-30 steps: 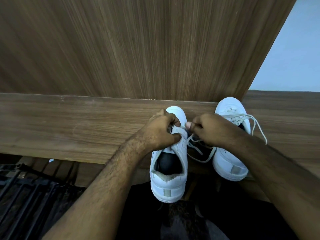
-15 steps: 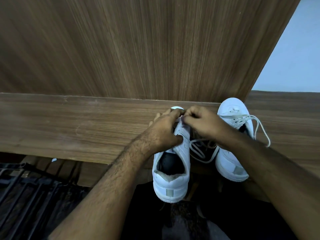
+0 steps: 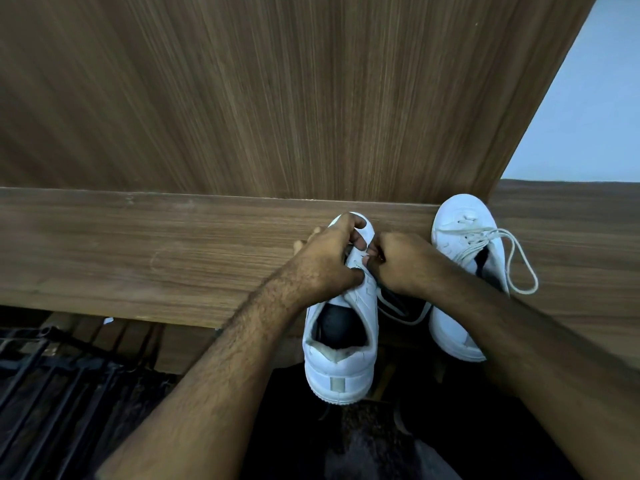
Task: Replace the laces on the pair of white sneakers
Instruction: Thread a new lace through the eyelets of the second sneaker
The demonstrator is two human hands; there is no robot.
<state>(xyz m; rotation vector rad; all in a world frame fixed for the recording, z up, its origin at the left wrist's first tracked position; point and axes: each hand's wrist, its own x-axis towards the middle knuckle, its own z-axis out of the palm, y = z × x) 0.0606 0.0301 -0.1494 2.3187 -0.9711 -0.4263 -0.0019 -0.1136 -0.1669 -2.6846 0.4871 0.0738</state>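
Observation:
Two white sneakers stand on a wooden ledge [image 3: 138, 258], toes toward the wall. My left hand [image 3: 329, 258] grips the front of the left sneaker [image 3: 341, 362], fingers curled over its toe and tongue. My right hand [image 3: 401, 265] is curled tight against that sneaker's lace area, pinching a white lace [image 3: 401, 311] that loops down between the shoes. Both hands hide the eyelets. The right sneaker [image 3: 460, 230] is laced, with a loose loop of its lace [image 3: 523, 268] lying on the wood to its right.
A tall wooden panel [image 3: 277, 98] rises straight behind the ledge. A pale wall [image 3: 588, 126] shows at the upper right. A black metal grille [image 3: 52, 386] lies below the ledge at the lower left. Dark cloth fills the bottom middle.
Both hands have shifted forward toward the left sneaker's toe and closed together. The hanging lace loop between the shoes has grown shorter.

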